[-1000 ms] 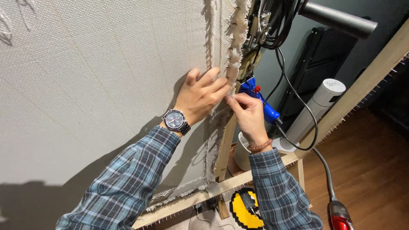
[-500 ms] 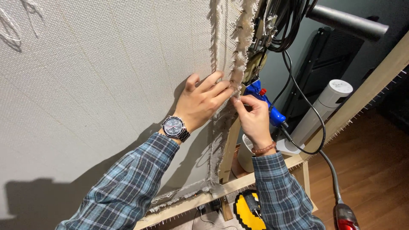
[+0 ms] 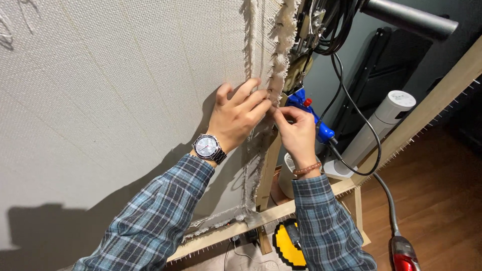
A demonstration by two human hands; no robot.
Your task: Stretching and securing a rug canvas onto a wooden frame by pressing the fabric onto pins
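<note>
Plaid flannel in blue and grey covers both my forearms, the nearest things below the wooden frame (image 3: 268,165) that carries the stretched cloth. Just below the frame's bottom rail lies a yellow and black rug piece (image 3: 286,246), and off to the right of it, low by the wooden floor (image 3: 437,190), sits a red vacuum head (image 3: 404,253) on its grey hose.

A steel wristwatch (image 3: 207,146) rides my left wrist, left of the frame's upright post. My left hand (image 3: 236,116) lies flat on the white backing cloth (image 3: 115,90), its fingers (image 3: 253,93) held together and pressing on the frayed cloth edge (image 3: 275,75) that runs down along the post. My right hand (image 3: 296,131), with a bead bracelet (image 3: 307,169) at the wrist, meets it right at the post; its thumb and forefinger are pinched together on a bit of that frayed edge, touching my left fingertips.

Just behind my right hand, on the far side of the post, hangs a blue tufting gun (image 3: 311,113) with a black cable (image 3: 361,135) looping down from it. Farther right of the frame stands a white cylindrical appliance (image 3: 381,125), and above it a dark grey tube (image 3: 406,19) juts out.
</note>
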